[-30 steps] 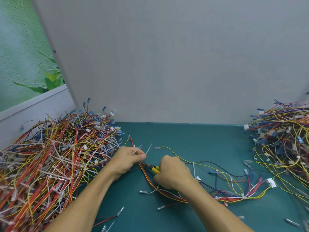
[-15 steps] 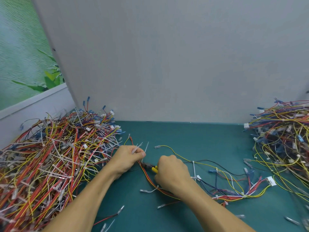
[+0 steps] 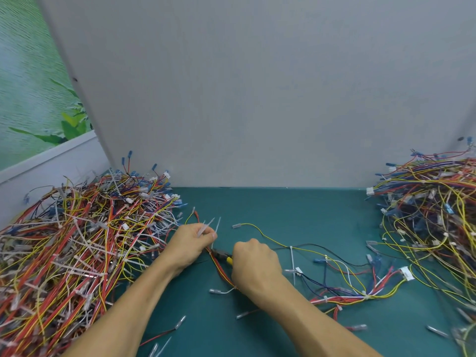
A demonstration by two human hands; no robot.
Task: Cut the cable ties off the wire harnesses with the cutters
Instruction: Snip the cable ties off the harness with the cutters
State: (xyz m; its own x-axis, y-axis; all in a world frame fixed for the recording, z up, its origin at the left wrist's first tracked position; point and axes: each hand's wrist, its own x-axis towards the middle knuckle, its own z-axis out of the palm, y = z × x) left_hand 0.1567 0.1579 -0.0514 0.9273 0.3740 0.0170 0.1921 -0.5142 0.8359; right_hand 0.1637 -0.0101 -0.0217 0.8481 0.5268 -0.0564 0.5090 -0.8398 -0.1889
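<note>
Nothing can be read here: no words, numbers, brand marks or signs. The white connector (image 3: 407, 273) at the end of one of the wire harnesses (image 3: 342, 298) lying on the desk (image 3: 283, 210) is too small and blurred to show any print. The same holds for the other small white pieces among the wires.
</note>
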